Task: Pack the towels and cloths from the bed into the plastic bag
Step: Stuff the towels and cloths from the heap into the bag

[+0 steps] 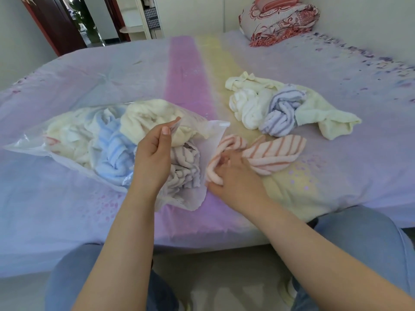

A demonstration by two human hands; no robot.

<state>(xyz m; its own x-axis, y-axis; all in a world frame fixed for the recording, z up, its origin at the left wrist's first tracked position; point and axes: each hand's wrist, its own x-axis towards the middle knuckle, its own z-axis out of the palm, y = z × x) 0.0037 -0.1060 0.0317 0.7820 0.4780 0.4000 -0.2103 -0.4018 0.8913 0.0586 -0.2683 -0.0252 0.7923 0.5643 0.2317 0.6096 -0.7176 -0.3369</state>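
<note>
Pink-striped towel [265, 153] lies on bed [89, 81], long axis left-right, bunched end at plastic bag [94, 140] mouth. Right hand [229, 173] closed on that end; left hand [155, 149] pinches bag rim open. Remaining towels [280, 106] further right.

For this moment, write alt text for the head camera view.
The left hand holds open a clear plastic bag of towels on a bed, while the right hand feeds in a pink striped towel. A small pile of towels waits behind.
</note>
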